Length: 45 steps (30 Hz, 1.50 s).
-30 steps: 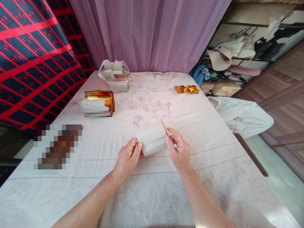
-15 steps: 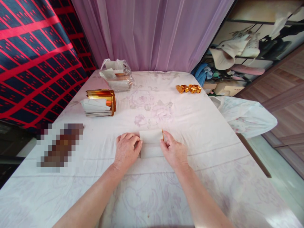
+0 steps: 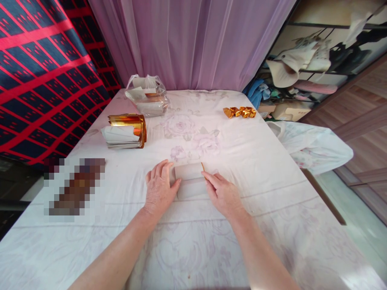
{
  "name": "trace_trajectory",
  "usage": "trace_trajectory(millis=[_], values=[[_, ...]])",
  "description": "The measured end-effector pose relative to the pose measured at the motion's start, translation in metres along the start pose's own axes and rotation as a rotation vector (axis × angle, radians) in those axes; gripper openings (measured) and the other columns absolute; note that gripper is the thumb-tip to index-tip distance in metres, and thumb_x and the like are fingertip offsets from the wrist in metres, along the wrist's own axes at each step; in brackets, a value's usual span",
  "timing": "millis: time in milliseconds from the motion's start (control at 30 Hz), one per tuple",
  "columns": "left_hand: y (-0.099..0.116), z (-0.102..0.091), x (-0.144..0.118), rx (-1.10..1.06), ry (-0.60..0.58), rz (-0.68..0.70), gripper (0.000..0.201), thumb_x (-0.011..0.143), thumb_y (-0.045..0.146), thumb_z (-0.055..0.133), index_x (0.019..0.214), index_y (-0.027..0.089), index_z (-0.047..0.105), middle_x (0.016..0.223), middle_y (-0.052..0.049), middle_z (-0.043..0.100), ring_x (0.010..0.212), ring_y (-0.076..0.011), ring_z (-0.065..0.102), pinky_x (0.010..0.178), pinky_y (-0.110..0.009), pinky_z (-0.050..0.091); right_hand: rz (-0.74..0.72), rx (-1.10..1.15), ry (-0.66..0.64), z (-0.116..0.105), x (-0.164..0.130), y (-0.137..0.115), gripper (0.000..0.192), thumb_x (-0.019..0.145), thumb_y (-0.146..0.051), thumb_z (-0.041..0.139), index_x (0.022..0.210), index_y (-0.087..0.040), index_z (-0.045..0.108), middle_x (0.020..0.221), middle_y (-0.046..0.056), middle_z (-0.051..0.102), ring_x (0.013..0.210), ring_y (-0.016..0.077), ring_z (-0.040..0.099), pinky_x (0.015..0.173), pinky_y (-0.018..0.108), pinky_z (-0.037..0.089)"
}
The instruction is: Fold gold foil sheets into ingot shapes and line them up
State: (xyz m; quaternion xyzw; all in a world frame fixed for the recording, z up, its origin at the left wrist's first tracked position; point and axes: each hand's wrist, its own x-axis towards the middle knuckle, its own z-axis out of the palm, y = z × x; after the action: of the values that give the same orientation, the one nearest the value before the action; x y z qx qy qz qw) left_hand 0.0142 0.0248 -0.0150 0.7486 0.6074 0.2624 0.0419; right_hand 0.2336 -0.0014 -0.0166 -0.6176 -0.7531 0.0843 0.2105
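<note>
A folded white sheet with a thin gold edge point(image 3: 190, 180) lies flat on the cloth-covered table point(image 3: 272, 161), near its middle. My left hand point(image 3: 159, 186) rests flat on the cloth at the sheet's left end, thumb on its edge. At the right end, my right hand point(image 3: 223, 194) presses down with fingers spread. Neither hand grips the sheet.
A stack of gold-and-white sheets point(image 3: 125, 131) sits at the left. Behind it is a clear plastic bag point(image 3: 148, 96) of more sheets. Several folded gold pieces point(image 3: 240, 112) lie at the far right. A blurred patch point(image 3: 74, 186) lies left of my hands.
The sheet was held up off the table between both hands a second ago. It has come down onto the cloth, and both hands now flatten it.
</note>
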Motion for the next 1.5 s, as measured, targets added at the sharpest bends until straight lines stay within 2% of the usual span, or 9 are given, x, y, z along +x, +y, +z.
trace_trajectory(millis=[67,200,367,433,533,633,867,1167,1500], values=[[0.000,-0.002,0.000,0.016,-0.013,0.090,0.034,0.088,0.023,0.061,0.121,0.024,0.062,0.135,-0.012,0.060,0.123,-0.0321,0.053,0.098,-0.050,0.041,-0.019,-0.083,-0.030,-0.001,0.001,-0.004,0.037,0.096,-0.025,0.042,0.124,-0.027,0.066,0.088,0.005,0.068,0.066,0.0156,0.063,0.058,0.026,0.045],[0.004,-0.007,-0.003,0.003,-0.135,0.277,0.024,0.094,0.020,0.052,0.102,0.029,0.072,0.115,-0.003,0.073,0.114,-0.0268,0.060,0.104,-0.052,0.035,-0.020,-0.165,-0.072,-0.002,0.003,-0.009,0.032,0.097,-0.026,0.045,0.118,-0.028,0.069,0.086,0.005,0.066,0.064,0.0149,0.061,0.055,0.026,0.043],[0.012,-0.011,-0.013,0.021,-0.218,0.346,0.029,0.096,0.032,0.054,0.121,0.025,0.067,0.122,-0.006,0.071,0.118,-0.0280,0.061,0.113,-0.056,0.026,0.017,-0.161,-0.097,-0.003,0.004,-0.013,0.030,0.097,-0.027,0.047,0.116,-0.026,0.070,0.089,0.006,0.066,0.067,0.0167,0.062,0.058,0.028,0.044],[0.013,-0.011,-0.017,0.038,-0.237,0.364,0.036,0.096,0.035,0.054,0.128,0.022,0.063,0.128,-0.008,0.068,0.121,-0.0285,0.059,0.116,-0.056,0.024,0.000,-0.163,-0.041,-0.004,0.003,-0.015,0.028,0.096,-0.028,0.050,0.112,-0.025,0.072,0.095,0.008,0.067,0.077,0.0194,0.063,0.066,0.031,0.048],[0.013,-0.012,-0.020,0.061,-0.247,0.385,0.041,0.097,0.039,0.052,0.131,0.019,0.060,0.133,-0.009,0.065,0.125,-0.0297,0.057,0.118,-0.058,0.020,-0.123,-0.143,0.058,-0.003,0.003,-0.018,0.027,0.095,-0.028,0.052,0.112,-0.024,0.072,0.123,0.012,0.065,0.110,0.0275,0.059,0.087,0.041,0.048],[0.010,-0.012,-0.020,0.074,-0.258,0.397,0.043,0.096,0.043,0.053,0.132,0.019,0.060,0.135,-0.009,0.064,0.127,-0.0302,0.056,0.119,-0.060,0.018,-0.269,-0.082,0.028,0.001,0.002,-0.019,0.030,0.096,-0.024,0.049,0.119,-0.022,0.069,0.135,0.009,0.062,0.128,0.0290,0.049,0.103,0.048,0.041],[0.007,-0.011,-0.020,0.074,-0.254,0.402,0.044,0.095,0.042,0.056,0.134,0.022,0.058,0.135,-0.008,0.064,0.128,-0.0289,0.055,0.121,-0.060,0.013,-0.262,-0.028,-0.068,0.001,-0.004,-0.005,0.032,0.093,-0.024,0.054,0.122,-0.021,0.067,0.136,0.009,0.062,0.129,0.0276,0.051,0.106,0.050,0.041],[0.007,-0.012,-0.011,0.123,-0.238,0.502,0.031,0.093,0.036,0.062,0.121,0.025,0.065,0.126,-0.008,0.068,0.116,-0.0276,0.062,0.118,-0.062,0.016,-0.326,0.149,-0.162,-0.009,0.000,0.024,0.058,0.073,-0.010,0.051,0.128,-0.018,0.063,0.137,0.011,0.061,0.131,0.0263,0.050,0.108,0.050,0.041],[0.007,-0.013,-0.012,0.095,-0.247,0.469,0.035,0.093,0.042,0.060,0.124,0.026,0.066,0.128,-0.007,0.067,0.118,-0.0277,0.062,0.120,-0.062,0.012,-0.382,0.163,-0.130,-0.008,0.011,0.034,0.044,0.085,-0.009,0.049,0.122,-0.025,0.068,0.127,0.007,0.067,0.121,0.0220,0.057,0.102,0.045,0.046]])
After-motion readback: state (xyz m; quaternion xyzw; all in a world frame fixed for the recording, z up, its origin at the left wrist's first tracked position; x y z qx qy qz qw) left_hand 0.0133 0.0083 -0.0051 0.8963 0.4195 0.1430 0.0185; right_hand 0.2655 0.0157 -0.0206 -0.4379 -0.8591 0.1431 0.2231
